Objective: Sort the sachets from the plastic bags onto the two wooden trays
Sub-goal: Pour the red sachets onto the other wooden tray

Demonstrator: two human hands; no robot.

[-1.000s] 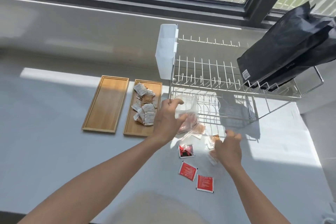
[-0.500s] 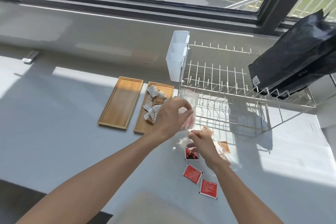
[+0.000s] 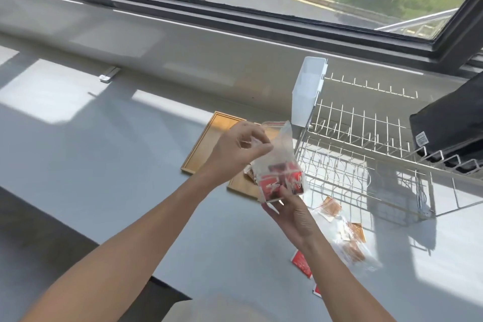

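- Between the two hands, above the counter, hangs a clear plastic bag [image 3: 281, 165] with red sachets [image 3: 278, 185] bunched in its lower part; its zip edge points up and away.
- Left hand [image 3: 239, 149]: thumb and fingertips are drawn together and pinch the bag's upper left side, the fingers curled over the film.
- Right hand [image 3: 292, 213]: it grips the bag's bottom from underneath, fingers curled up against the red sachets inside, thumb on the near face.
- Just behind the left fingers lies an empty wooden tray [image 3: 209, 144], long side running away from the person.
- Beside it, directly under and behind the held bag, is a second wooden tray [image 3: 241, 187]; pale sachets [image 3: 250, 172] lie on it, mostly hidden by the bag.
- Right of the right wrist, on the grey counter [image 3: 104, 165], lies a second clear bag [image 3: 350, 243] holding orange-brown sachets; one such sachet [image 3: 331, 208] sits at its far end.
- Near the right forearm, two loose red sachets [image 3: 302, 264] lie flat on the counter, the nearer one partly hidden by the arm.
- Beyond the right fingers stands a white wire dish rack [image 3: 366, 154] with a white plastic caddy [image 3: 308, 91] hung on its left end.
- A black bag [image 3: 449, 125] leans on the rack's right side.
- A dark-framed window [image 3: 261, 15] runs along the back above the sill.
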